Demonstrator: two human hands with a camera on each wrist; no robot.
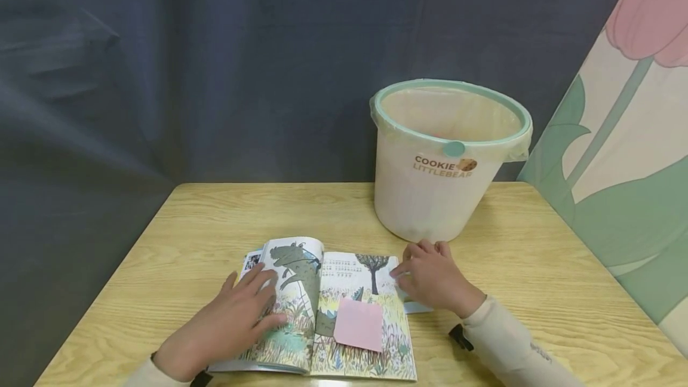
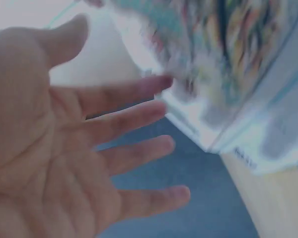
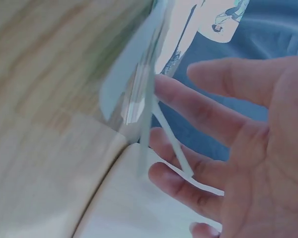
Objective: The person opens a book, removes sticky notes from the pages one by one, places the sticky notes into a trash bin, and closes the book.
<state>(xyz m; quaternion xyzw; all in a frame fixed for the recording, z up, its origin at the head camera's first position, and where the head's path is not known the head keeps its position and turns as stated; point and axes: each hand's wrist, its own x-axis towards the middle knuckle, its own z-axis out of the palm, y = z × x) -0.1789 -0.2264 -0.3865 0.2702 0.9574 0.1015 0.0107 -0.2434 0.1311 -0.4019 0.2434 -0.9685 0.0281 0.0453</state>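
Observation:
A picture book lies spread on the table, a grey animal drawn on its left page and a tree on its right page. A square pink sticky note lies on the right page. Over the left page, my left hand has its fingers spread; in the left wrist view they are straight and grip nothing. At the book's right edge, my right hand has its fingers slightly bent. In the right wrist view, its fingertips are against the page edges, with the thumb apart from them.
A pale bin with a mint rim and clear liner stands behind the book to the right. A pale flap sticks out from under the book's right side. Dark cloth hangs behind the wooden table.

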